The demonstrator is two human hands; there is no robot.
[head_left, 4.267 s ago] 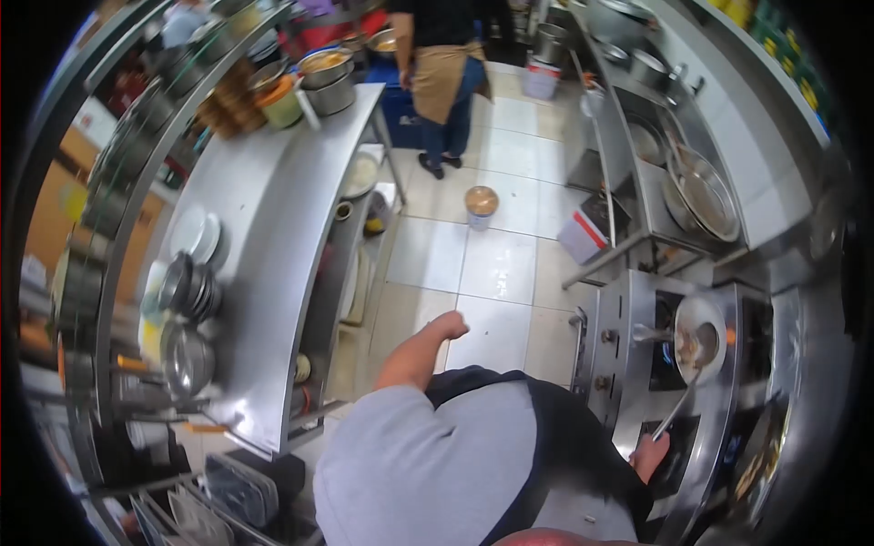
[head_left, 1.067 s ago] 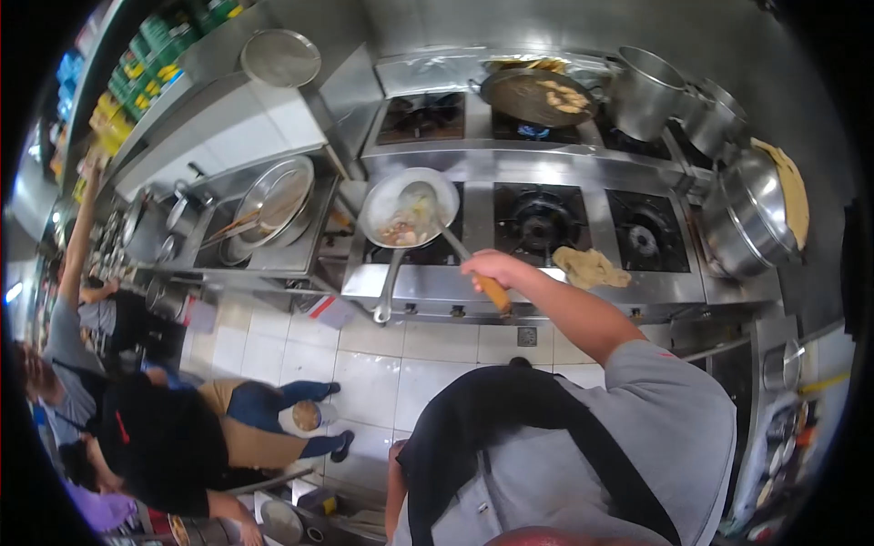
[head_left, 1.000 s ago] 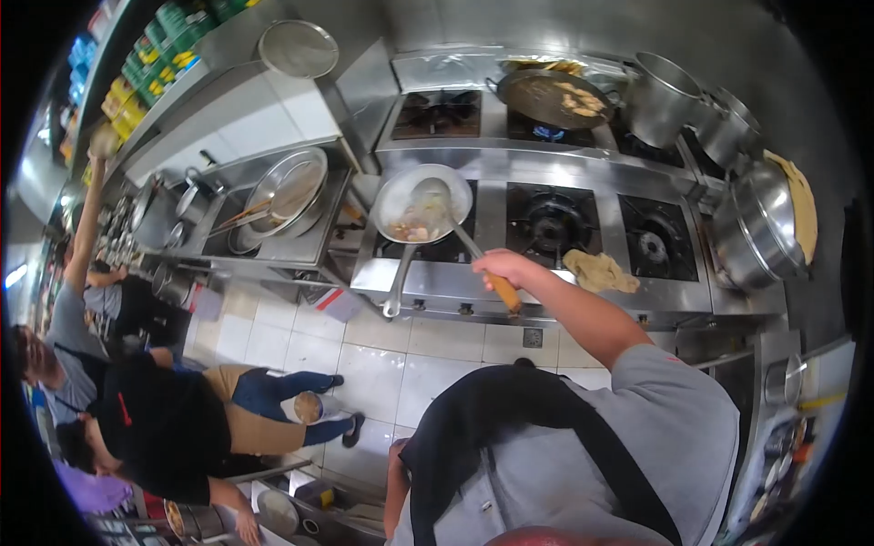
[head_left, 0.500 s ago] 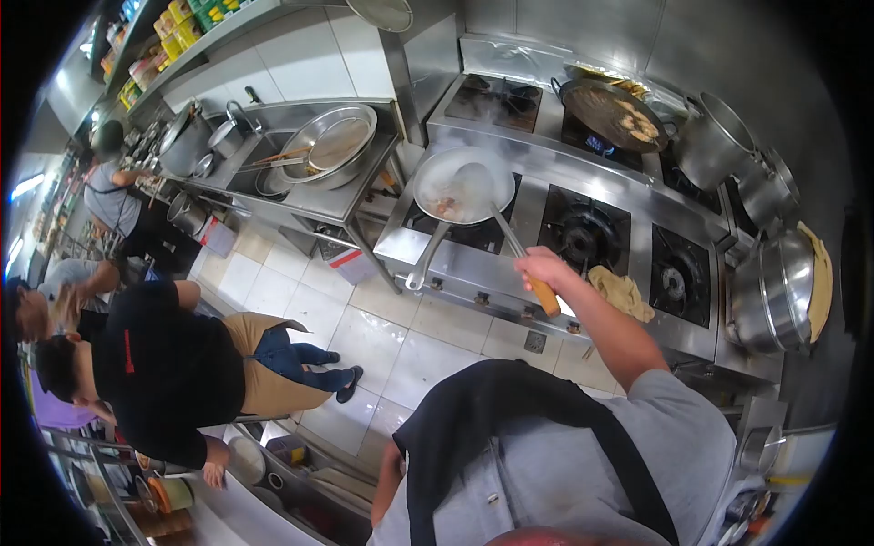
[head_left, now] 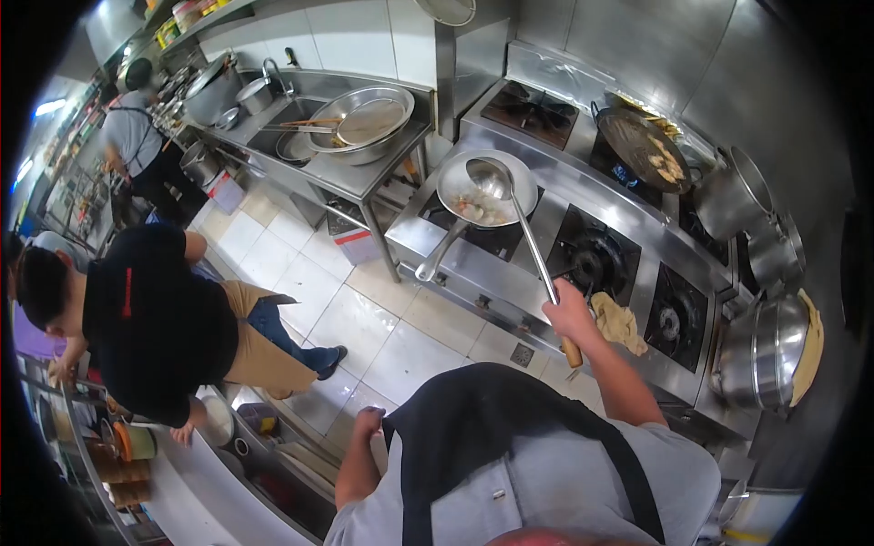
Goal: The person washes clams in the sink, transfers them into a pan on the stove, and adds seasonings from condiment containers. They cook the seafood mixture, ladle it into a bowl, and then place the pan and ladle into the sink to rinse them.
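My right hand [head_left: 568,311] is wrapped round the shaft of a long metal ladle [head_left: 535,238], close to its wooden end grip. The ladle's round bowl hangs over a white-lined frying pan [head_left: 452,173] on the front left burner. Small pieces of food [head_left: 482,207], some pinkish and some pale, lie in the pan. The pan's long handle points toward me, with no hand on it. Beside my dark apron [head_left: 482,409], my left hand [head_left: 368,422] is held low with its fingers curled in; whether it holds anything is too small to see.
A wok [head_left: 642,136] with browned pieces sits over a blue flame on the back burner. Tall pots [head_left: 733,191] and a steamer [head_left: 756,350] line the right. A yellow cloth [head_left: 619,323] lies at the stove's front. A person in black [head_left: 164,318] stands at the left counter.
The ladle bowl has lifted from the pan's food to above its far side, and my right hand has drawn back toward me. My left hand has come into view. The camera view has shifted.
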